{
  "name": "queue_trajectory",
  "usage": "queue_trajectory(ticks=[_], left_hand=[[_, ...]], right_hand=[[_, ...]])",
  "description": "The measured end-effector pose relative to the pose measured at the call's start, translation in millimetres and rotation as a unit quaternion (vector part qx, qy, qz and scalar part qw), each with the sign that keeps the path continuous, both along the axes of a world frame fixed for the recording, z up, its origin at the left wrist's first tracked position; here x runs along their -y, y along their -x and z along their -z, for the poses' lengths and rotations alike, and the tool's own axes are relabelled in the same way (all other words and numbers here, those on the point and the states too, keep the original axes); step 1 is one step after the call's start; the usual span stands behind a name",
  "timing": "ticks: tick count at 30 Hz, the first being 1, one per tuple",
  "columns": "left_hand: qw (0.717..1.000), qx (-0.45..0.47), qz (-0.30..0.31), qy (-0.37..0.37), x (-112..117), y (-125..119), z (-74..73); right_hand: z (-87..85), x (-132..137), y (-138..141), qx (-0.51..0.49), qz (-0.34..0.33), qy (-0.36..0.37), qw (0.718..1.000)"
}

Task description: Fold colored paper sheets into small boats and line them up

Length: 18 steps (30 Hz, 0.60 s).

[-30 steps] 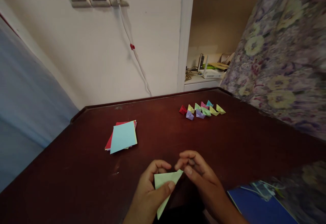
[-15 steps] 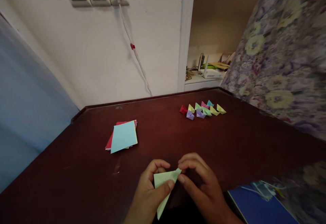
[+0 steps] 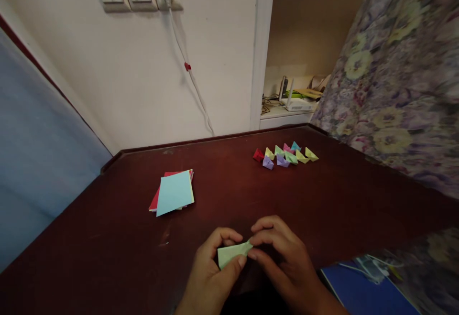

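A folded piece of light green paper (image 3: 229, 254) is held between both hands above the near part of the dark red table (image 3: 222, 190). My left hand (image 3: 215, 267) grips its left part, thumb on the near face and fingers behind. At the paper's right corner, my right hand (image 3: 283, 253) pinches with thumb and index finger. The lower part of the paper is hidden by my left thumb and hand. Farther off to the right stand several small folded paper boats (image 3: 282, 160) in red, yellow, green, purple, pink and blue.
A stack of coloured paper sheets, light blue on top (image 3: 175, 193), lies left of my hands. At the lower right is a blue folder-like item (image 3: 366, 291) with a clear object and white cords on it. A floral curtain (image 3: 390, 85) hangs on the right.
The green paper's long lower point, seen below my left thumb before, no longer shows. Both hands have shifted only slightly and keep hold of the paper.
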<state>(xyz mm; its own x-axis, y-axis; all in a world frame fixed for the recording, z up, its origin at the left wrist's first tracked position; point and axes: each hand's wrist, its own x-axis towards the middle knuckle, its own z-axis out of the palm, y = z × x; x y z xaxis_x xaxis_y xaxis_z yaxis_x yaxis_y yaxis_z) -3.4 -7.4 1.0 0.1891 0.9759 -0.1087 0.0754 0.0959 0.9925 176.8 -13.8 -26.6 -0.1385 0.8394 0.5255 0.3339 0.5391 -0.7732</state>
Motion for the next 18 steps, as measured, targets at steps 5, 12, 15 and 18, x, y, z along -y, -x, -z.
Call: queue_trajectory(ticks=[5, 12, 15, 18], left_hand=[[0.999, -0.026, 0.008, -0.016, -2, 2, 1.1], [0.998, -0.048, 0.022, -0.041, -2, 5, 3.5], [0.997, -0.06, 0.019, -0.048, -1, 5, 2.1], [0.996, -0.066, 0.023, -0.059, -1, 5, 0.1]], right_hand=[[0.7, -1, 0, 0.021, 0.001, -0.013, 1.0], [-3.0, -4, -5, 0.085, -0.026, -0.032, 0.995], [-10.6, -6, -8, 0.115, -0.049, -0.058, 0.99], [-14.9, -8, -9, 0.126, -0.055, -0.078, 0.987]])
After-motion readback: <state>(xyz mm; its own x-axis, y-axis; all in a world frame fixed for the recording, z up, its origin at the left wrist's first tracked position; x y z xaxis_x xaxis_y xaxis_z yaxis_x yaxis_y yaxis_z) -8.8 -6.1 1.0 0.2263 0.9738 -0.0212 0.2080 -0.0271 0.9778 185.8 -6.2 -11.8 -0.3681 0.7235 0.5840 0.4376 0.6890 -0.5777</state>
